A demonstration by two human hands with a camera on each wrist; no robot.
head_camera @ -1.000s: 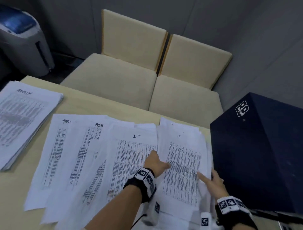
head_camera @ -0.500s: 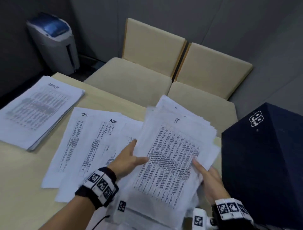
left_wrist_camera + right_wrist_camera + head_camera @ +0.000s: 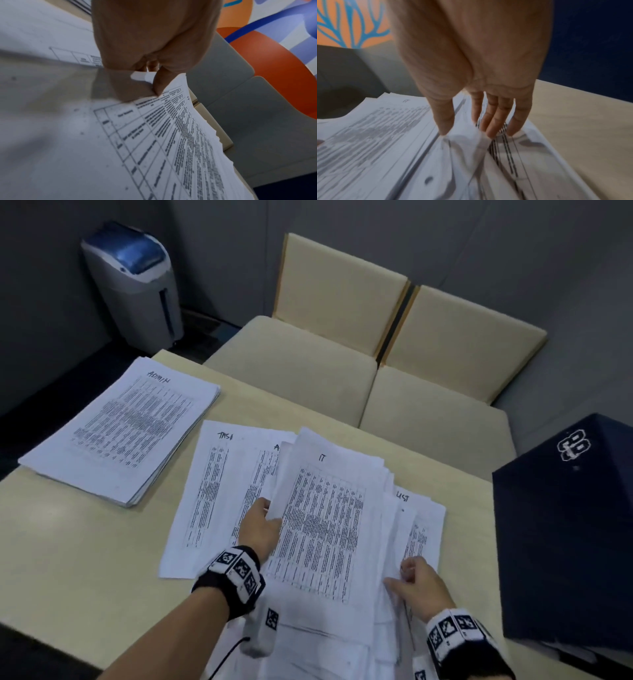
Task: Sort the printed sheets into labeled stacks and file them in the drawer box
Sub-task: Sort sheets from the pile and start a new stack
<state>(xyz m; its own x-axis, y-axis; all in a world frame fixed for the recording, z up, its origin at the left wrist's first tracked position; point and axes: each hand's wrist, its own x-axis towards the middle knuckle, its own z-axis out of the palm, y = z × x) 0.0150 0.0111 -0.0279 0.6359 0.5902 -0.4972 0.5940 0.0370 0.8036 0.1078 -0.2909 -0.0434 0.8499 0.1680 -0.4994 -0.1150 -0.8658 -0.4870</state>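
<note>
Thick white printed stack headed "IT" point(image 3: 325, 525) held at both side edges, just over the pale wooden worktop point(image 3: 68, 559).
Grip: left hand point(image 3: 260, 525) pinches its left edge, right hand point(image 3: 419, 583) its right, likely gathering it clear of loose sheets point(image 3: 205, 491) beneath. Dark navy drawer box point(image 3: 565, 525) at right: no opening visible, contents unseen.

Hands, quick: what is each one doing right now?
Left hand: closed, gripping the left edge of the paper stack.
Right hand: closed, pinching that stack's right edge.
</note>
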